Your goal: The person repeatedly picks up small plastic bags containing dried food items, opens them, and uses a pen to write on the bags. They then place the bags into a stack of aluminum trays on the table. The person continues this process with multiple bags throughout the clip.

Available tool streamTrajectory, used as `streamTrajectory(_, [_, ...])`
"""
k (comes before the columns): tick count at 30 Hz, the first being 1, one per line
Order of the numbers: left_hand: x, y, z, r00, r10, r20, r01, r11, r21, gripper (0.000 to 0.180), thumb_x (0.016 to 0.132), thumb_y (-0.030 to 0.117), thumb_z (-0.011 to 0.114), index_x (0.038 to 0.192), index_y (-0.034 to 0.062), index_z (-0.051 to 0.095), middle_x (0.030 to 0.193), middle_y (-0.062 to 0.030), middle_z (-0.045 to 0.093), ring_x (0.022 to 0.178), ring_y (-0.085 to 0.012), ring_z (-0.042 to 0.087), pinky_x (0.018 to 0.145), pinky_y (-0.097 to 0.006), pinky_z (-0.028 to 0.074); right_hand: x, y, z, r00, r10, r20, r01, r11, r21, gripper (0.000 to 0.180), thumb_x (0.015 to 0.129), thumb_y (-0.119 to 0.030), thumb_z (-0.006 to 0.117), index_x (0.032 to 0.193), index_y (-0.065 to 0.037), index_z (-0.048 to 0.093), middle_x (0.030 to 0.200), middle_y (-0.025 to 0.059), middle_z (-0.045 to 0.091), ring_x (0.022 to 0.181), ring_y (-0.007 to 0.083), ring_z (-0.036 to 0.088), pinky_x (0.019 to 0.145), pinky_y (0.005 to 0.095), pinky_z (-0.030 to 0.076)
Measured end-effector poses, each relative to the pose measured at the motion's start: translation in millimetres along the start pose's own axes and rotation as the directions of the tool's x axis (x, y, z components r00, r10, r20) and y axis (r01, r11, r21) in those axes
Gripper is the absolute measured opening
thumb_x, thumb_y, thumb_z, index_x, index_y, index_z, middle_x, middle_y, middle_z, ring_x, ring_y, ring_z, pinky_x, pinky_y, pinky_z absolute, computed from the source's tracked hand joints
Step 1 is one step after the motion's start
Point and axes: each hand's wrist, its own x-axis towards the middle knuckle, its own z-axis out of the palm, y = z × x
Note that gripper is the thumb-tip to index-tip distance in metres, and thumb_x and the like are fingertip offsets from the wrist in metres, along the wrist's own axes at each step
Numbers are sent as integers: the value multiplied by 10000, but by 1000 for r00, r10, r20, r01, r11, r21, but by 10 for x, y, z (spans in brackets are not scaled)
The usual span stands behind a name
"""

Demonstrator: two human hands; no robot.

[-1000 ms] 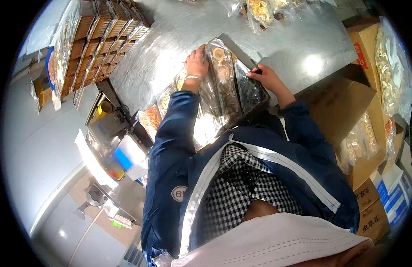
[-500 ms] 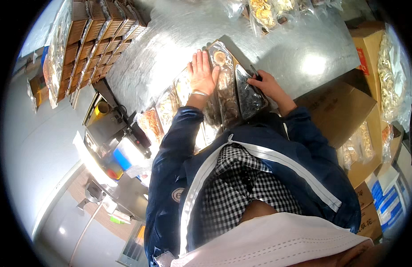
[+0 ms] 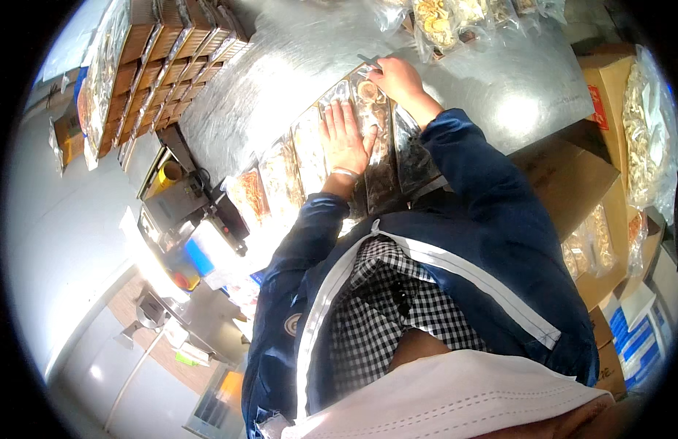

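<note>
In front of me lies a shallow box (image 3: 301, 192) with several clear bags side by side. They hold dried foods: orange-red strands (image 3: 250, 194), pale pieces (image 3: 282, 172), brown mushroom-like slices (image 3: 374, 121) and a dark bag (image 3: 411, 150) at the right. My left hand (image 3: 345, 143) lies flat on the middle bags, fingers stretched out. At the box's far corner, my right hand (image 3: 397, 79) is closed, with a thin dark stick-like tool (image 3: 364, 58) showing at its fingertips. Its exact kind is too small to tell.
The metal table (image 3: 493, 95) stretches beyond the box. Stacked packed boxes (image 3: 152, 69) stand at the far left, and bagged dried slices (image 3: 436, 22) lie at the far edge. Cardboard cartons (image 3: 566, 179) are on the right; a machine with a yellow roll (image 3: 169, 174) is at left.
My right hand has moved from the dark bag at the box's right side up to its far corner. My left hand has slid slightly right and nearer, still flat.
</note>
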Motion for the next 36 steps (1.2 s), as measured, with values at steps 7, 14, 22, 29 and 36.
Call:
streamTrajectory(7, [-31,7,37,997,-62,35,61,998,10,857,928,548,505,1532,6,229,1585,-255,210,1472,-401,194,1192,-537,107,-276,-234,156,993,-116,-1,113,962,-249,213,873,-198,610,980,-24,672,1197,147,590,902,345,688,784,475,552])
streamTrajectory(14, [-30,25,-65,997,-73,4,74,995,-65,802,943,547,494,1518,28,283,1573,-228,252,1476,-375,203,1196,-513,144,-289,-138,147,986,-167,12,165,959,-229,360,899,-219,583,1222,-61,595,1217,158,583,935,388,660,805,504,528])
streamTrajectory(22, [-1225,-751,-828,873,-372,-314,355,928,-112,865,817,278,740,1489,-26,287,1454,-263,418,1336,-423,406,1123,-500,310,-834,672,-175,991,-82,109,73,994,79,478,894,-417,663,1119,4,646,925,215,673,886,381,658,809,445,503])
streamTrajectory(29, [-1715,-923,-927,732,-680,50,681,728,-73,959,718,279,795,1484,-7,295,1322,-270,510,1204,-429,499,994,-474,427,-766,963,16,952,-17,306,-66,963,261,425,819,-379,763,867,30,658,724,147,644,711,275,630,690,385,474])
streamTrajectory(36, [-1273,-913,-1666,782,-593,193,160,-108,-981,456,859,118,712,1246,-27,521,1111,-132,641,943,-220,658,798,-348,550,-851,-294,-374,984,-176,-4,170,948,267,534,803,-443,782,1028,24,651,920,112,673,849,161,622,746,329,493])
